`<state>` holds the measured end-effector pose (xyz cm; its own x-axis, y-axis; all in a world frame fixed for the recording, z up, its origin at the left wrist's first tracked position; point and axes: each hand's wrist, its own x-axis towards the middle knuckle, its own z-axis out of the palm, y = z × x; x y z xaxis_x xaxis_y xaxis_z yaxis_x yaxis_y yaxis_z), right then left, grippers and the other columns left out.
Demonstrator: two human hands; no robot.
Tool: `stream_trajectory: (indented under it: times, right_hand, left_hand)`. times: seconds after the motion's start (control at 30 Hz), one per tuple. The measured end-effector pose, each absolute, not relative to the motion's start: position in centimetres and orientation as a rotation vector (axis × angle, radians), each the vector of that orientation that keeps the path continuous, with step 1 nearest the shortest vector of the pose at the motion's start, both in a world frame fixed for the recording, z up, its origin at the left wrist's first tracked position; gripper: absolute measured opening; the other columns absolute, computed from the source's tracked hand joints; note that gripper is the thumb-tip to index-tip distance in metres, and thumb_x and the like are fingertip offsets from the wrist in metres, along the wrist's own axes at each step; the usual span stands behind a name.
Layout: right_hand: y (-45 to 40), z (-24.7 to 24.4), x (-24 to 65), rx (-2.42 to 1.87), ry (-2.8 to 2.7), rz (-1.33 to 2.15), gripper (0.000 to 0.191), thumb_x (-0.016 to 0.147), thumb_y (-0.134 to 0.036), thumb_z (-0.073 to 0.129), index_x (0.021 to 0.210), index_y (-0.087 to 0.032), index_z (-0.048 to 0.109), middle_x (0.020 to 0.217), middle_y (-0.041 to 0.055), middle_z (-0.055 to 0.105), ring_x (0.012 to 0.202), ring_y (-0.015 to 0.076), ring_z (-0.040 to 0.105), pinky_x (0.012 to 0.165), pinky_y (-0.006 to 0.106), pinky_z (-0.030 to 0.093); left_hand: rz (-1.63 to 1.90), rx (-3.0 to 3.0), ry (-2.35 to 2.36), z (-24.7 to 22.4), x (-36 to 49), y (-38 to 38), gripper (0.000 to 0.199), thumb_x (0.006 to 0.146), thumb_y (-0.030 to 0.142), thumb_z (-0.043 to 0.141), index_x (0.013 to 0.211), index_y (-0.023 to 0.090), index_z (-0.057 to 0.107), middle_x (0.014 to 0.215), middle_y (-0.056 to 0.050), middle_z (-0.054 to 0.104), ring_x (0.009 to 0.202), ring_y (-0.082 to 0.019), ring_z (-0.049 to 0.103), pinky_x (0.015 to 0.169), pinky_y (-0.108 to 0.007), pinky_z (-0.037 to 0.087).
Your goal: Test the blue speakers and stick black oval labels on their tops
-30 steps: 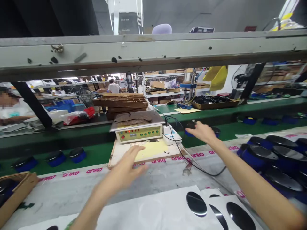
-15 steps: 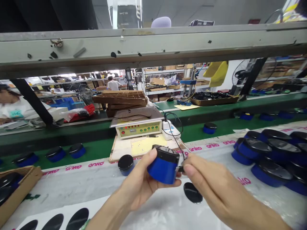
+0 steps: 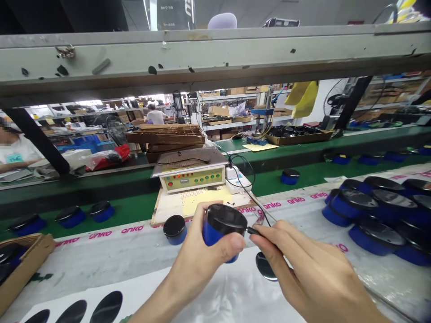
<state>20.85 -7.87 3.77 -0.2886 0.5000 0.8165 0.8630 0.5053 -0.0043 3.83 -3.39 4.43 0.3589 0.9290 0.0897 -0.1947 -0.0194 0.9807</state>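
Observation:
My left hand [image 3: 205, 260] is wrapped round a blue round device [image 3: 226, 219] with a glossy black top, its thumb across the near side. Between the thumb and fingers of my right hand [image 3: 310, 264] is a black cable plug [image 3: 253, 231], its tip against the device's right side; whether it sits inside a socket I cannot tell. A thin metal rod [image 3: 259, 206] runs beside the right hand, partly hidden by it. Below the hands lies a loose black disc [image 3: 264, 267]. A similar blue device [image 3: 175, 231] stands left of my left hand.
Several blue devices [image 3: 373, 199] are piled at the right. A control box with buttons [image 3: 191, 178] stands ahead on a board. More devices sit on the green belt [image 3: 134, 204]. At the left are a cardboard tray [image 3: 43, 244] and a white sheet with black discs [image 3: 107, 307].
My left hand has turned the device, bringing its black top toward me and the thumb to the near side. The plug in my right hand is now against the device's upper right side.

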Motion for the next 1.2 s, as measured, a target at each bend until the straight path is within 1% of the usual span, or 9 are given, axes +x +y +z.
stream_trajectory:
  times: [0.07,0.2,0.4,0.47,0.63,0.83,0.93,1.07,1.2]
  right_hand:
    - [-7.6,3.5,20.8,-1.092,-1.913,-0.5,0.007,0.094,-0.014,0.05,0.098,-0.018,0.054,0.066,0.0011,0.056,0.054,0.0148,0.054,0.048,0.029,0.037]
    - [-6.4,1.8,21.0,-1.063,-1.92,0.071,0.017,0.096,-0.012,0.042,0.104,-0.023,0.053,0.079,0.0009,0.059,0.066,0.0134,0.059,0.058,0.024,0.047]
    - [-5.4,-1.0,20.9,-1.013,-1.784,0.362,0.021,0.097,-0.015,0.039,0.108,-0.026,0.053,0.088,0.002,0.058,0.077,0.0142,0.059,0.068,0.024,0.051]
    - [-5.6,-1.2,20.8,-0.976,-1.78,0.36,0.024,0.097,-0.015,0.039,0.114,-0.027,0.05,0.092,0.0024,0.058,0.082,0.0146,0.059,0.073,0.024,0.052]
    - [-5.9,-1.5,20.9,-0.962,-1.823,0.305,0.03,0.094,-0.012,0.039,0.117,-0.028,0.047,0.093,0.0024,0.058,0.084,0.0149,0.06,0.076,0.023,0.051]
    - [-5.7,-2.0,21.3,-0.951,-1.847,0.216,0.013,0.095,-0.014,0.043,0.101,-0.023,0.05,0.082,0.0018,0.055,0.072,0.0147,0.058,0.066,0.022,0.05]
    - [-5.6,-2.0,21.6,-0.953,-1.889,0.156,0.008,0.096,-0.017,0.044,0.095,-0.021,0.051,0.075,0.001,0.053,0.066,0.0143,0.056,0.059,0.022,0.047]
    - [-6.1,-1.5,22.4,-0.984,-2.211,-0.129,0.021,0.099,-0.017,0.037,0.089,-0.017,0.056,0.069,0.0021,0.057,0.056,0.0141,0.053,0.047,0.026,0.036]
    - [-4.9,-0.1,25.5,-1.354,-2.215,-0.306,0.036,0.1,-0.029,0.033,0.079,-0.019,0.06,0.062,0.0014,0.058,0.054,0.0141,0.053,0.048,0.027,0.034]
  left_hand:
    - [1.077,1.438,0.884,4.6,3.7,-3.6,0.063,0.068,0.056,0.076,0.114,0.025,0.047,0.099,-0.002,0.062,0.087,-0.019,0.062,0.077,-0.032,0.053]
    - [1.131,2.037,1.083,4.3,3.1,-3.5,0.066,0.072,0.051,0.075,0.126,0.03,0.044,0.119,-0.007,0.055,0.109,-0.026,0.056,0.094,-0.042,0.047]
    - [1.371,2.977,0.777,3.1,2.6,-2.9,0.058,0.083,0.017,0.068,0.135,0.021,0.043,0.117,-0.011,0.051,0.127,-0.029,0.044,0.106,-0.043,0.042]
    - [1.378,3.124,0.591,3.3,2.6,-3.1,0.045,0.083,0.007,0.063,0.125,0.018,0.051,0.11,-0.009,0.054,0.13,-0.028,0.042,0.111,-0.045,0.039]
    - [1.231,3.243,0.502,3.8,2.6,-3.6,0.03,0.086,0.004,0.053,0.113,0.016,0.057,0.096,-0.006,0.058,0.106,-0.023,0.063,0.111,-0.05,0.04]
    - [1.467,3.142,0.445,3.6,2.8,-2.7,0.022,0.083,0.001,0.056,0.099,0.015,0.061,0.102,-0.007,0.047,0.112,-0.028,0.055,0.102,-0.052,0.048]
    - [1.391,3.048,0.563,3.6,2.6,-2.5,0.036,0.084,0.004,0.059,0.117,0.017,0.056,0.112,-0.01,0.046,0.119,-0.028,0.05,0.098,-0.045,0.051]
    - [0.796,2.97,0.906,2.7,1.7,-1.7,0.075,0.081,0.027,0.067,0.144,0.022,0.027,0.132,-0.013,0.049,0.116,-0.027,0.055,0.095,-0.043,0.053]
    - [0.745,2.797,1.214,1.3,0.8,1.2,0.053,0.081,0.029,0.06,0.131,0.023,0.043,0.129,-0.01,0.055,0.113,-0.029,0.058,0.092,-0.044,0.052]
